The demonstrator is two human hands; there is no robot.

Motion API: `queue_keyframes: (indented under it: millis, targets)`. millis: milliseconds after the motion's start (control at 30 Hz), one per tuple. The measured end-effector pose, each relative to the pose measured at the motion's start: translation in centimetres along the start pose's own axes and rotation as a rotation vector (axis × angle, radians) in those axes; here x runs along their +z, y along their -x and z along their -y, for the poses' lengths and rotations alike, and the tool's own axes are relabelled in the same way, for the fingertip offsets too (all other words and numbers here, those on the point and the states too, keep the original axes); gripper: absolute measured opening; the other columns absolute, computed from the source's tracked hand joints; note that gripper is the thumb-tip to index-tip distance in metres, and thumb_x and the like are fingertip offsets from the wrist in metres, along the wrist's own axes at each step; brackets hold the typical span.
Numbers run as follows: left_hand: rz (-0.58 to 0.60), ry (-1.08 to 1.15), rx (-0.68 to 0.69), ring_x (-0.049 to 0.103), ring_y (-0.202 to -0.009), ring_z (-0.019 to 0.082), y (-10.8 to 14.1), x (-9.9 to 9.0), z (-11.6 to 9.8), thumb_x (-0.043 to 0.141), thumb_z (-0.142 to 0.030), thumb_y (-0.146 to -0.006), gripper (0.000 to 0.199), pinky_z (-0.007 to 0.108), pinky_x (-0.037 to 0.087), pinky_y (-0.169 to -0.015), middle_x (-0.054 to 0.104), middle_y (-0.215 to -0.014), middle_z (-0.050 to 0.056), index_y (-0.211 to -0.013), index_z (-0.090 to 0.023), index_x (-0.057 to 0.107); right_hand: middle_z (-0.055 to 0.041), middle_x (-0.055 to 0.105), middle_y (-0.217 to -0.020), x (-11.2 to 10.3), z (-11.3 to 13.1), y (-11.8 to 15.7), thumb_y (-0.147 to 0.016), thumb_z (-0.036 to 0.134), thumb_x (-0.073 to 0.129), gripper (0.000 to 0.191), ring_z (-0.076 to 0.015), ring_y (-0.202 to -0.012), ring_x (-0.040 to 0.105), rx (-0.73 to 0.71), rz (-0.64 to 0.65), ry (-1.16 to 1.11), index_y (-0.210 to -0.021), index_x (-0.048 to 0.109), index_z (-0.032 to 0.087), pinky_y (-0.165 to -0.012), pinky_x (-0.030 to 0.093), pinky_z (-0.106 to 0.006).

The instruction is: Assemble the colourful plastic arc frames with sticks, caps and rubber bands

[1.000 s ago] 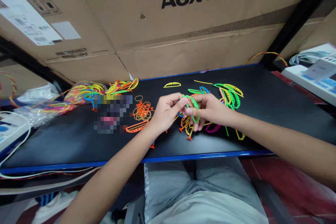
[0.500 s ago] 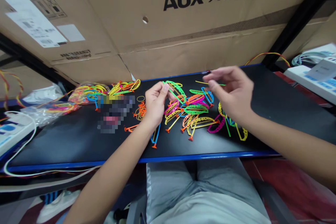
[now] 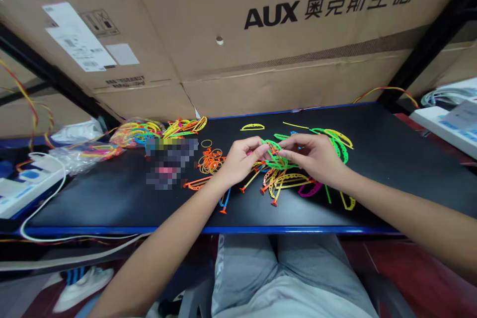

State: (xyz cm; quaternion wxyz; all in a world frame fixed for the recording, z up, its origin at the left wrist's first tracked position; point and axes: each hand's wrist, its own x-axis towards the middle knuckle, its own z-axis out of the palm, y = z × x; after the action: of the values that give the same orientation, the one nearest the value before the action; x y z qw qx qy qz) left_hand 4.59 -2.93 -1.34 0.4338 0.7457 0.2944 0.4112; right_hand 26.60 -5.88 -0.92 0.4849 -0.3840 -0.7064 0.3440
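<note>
Bringing right hand (image 3: 313, 156) back down from its raised spot toward left hand (image 3: 242, 161) | pinching green plastic strip (image 3: 276, 158) between both hands, fingers closed on it | holding it just above heap of colored plastic strips (image 3: 286, 182) on black table (image 3: 112, 203) | keeping orange plastic pieces (image 3: 210, 162) beside left hand, yellow strip (image 3: 252, 127) ahead, cardboard box (image 3: 276, 59) behind table

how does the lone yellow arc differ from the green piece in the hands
The yellow arc lies flat alone on the black table; the green piece is raised between left hand and right hand. The yellow shows whole, the green partly hidden. Both are thin curved plastic.
</note>
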Motion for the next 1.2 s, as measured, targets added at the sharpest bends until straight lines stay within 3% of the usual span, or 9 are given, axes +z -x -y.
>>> queue_keyframes:
  millis: [100, 167, 233, 367, 500, 700, 1000, 1100, 1200]
  targets:
    - [-0.039, -0.260, 0.017, 0.069, -0.079, 0.018, -0.2, -2.4, 0.3, 0.061, -0.048, -0.103, 0.036, 0.032, 0.054, -0.079, 0.077, -0.085, 0.006, -0.090, -0.018, 0.075, -0.0026, 0.074, -0.076, -0.6, -0.3, -0.3, -0.089, 0.037, 0.079, 0.019, -0.0141, -0.061, 0.059, 0.026, -0.081, 0.043, -0.094, 0.082, 0.019, -0.059, 0.049, -0.031]
    - [-0.100, -0.485, 0.022, 0.069, -0.087, 0.021, -0.2, -5.0, 0.3, 0.062, -0.043, -0.102, 0.029, 0.035, 0.052, -0.085, 0.078, -0.091, 0.006, -0.091, -0.020, 0.077, -0.0019, 0.072, -0.075, -1.1, -0.3, -0.6, -0.089, 0.035, 0.077, 0.019, -0.0128, -0.058, 0.054, 0.027, -0.132, 0.075, -0.095, 0.082, 0.018, -0.056, 0.046, -0.030]
    - [-0.073, -0.633, -0.043, 0.069, -0.093, 0.023, 0.0, -7.9, 0.2, 0.064, -0.042, -0.099, 0.027, 0.037, 0.051, -0.087, 0.080, -0.096, 0.006, -0.091, -0.021, 0.078, -0.0023, 0.071, -0.077, -1.4, -0.3, -0.9, -0.090, 0.033, 0.074, 0.019, -0.0132, -0.060, 0.054, 0.006, -0.177, 0.098, -0.097, 0.082, 0.018, -0.057, 0.046, -0.031]
    - [-0.006, -0.661, -0.207, 0.071, -0.083, 0.022, 0.9, -12.6, 0.2, 0.069, -0.045, -0.093, 0.027, 0.033, 0.051, -0.076, 0.080, -0.087, 0.005, -0.090, -0.020, 0.079, -0.0042, 0.071, -0.083, -1.6, -0.6, -1.0, -0.093, 0.033, 0.070, 0.020, -0.0157, -0.068, 0.059, -0.021, -0.227, 0.106, -0.101, 0.080, 0.018, -0.060, 0.047, -0.032]
    - [-0.023, -0.734, -0.310, 0.071, -0.081, 0.023, 1.9, -14.7, 1.0, 0.072, -0.044, -0.089, 0.026, 0.034, 0.051, -0.076, 0.081, -0.085, 0.005, -0.084, -0.020, 0.081, -0.0054, 0.072, -0.088, -1.6, -0.8, -0.8, -0.096, 0.033, 0.067, 0.019, -0.0176, -0.073, 0.061, -0.042, -0.227, 0.126, -0.104, 0.079, 0.021, -0.061, 0.046, -0.033]
    - [0.042, -0.736, -0.395, 0.073, -0.078, 0.024, 2.0, -15.2, 2.4, 0.074, -0.034, -0.085, 0.015, 0.035, 0.054, -0.073, 0.082, -0.084, 0.006, -0.082, -0.021, 0.082, -0.0046, 0.070, -0.086, -1.5, -0.7, -0.8, -0.096, 0.034, 0.068, 0.016, -0.0180, -0.071, 0.061, -0.075, -0.215, 0.144, -0.102, 0.079, 0.023, -0.063, 0.048, -0.034]
    - [-0.047, -0.716, -0.363, 0.076, -0.080, 0.025, 2.0, -15.7, 2.9, 0.074, -0.017, -0.078, 0.009, 0.037, 0.059, -0.076, 0.081, -0.081, 0.004, -0.082, -0.022, 0.080, -0.0033, 0.069, -0.085, -1.5, -1.1, -1.0, -0.095, 0.030, 0.069, 0.015, -0.0157, -0.069, 0.060, -0.094, -0.219, 0.167, -0.101, 0.080, 0.022, -0.066, 0.048, -0.033]
    - [-0.175, -0.682, -0.270, 0.075, -0.078, 0.023, 1.4, -14.3, 2.5, 0.075, -0.018, -0.079, 0.009, 0.037, 0.059, -0.077, 0.080, -0.081, 0.005, -0.086, -0.021, 0.079, -0.0025, 0.067, -0.082, -1.4, -1.1, -0.9, -0.094, 0.028, 0.069, 0.014, -0.0154, -0.070, 0.061, -0.097, -0.202, 0.179, -0.099, 0.080, 0.021, -0.066, 0.049, -0.033]
    - [-0.337, -0.495, -0.087, 0.075, -0.081, 0.020, 0.3, -11.0, 2.0, 0.078, -0.023, -0.081, 0.010, 0.036, 0.060, -0.080, 0.081, -0.088, 0.006, -0.091, -0.020, 0.078, -0.0026, 0.067, -0.082, -1.2, -1.1, -0.9, -0.093, 0.029, 0.072, 0.012, -0.0149, -0.068, 0.061, -0.085, -0.165, 0.185, -0.097, 0.080, 0.021, -0.063, 0.050, -0.032]
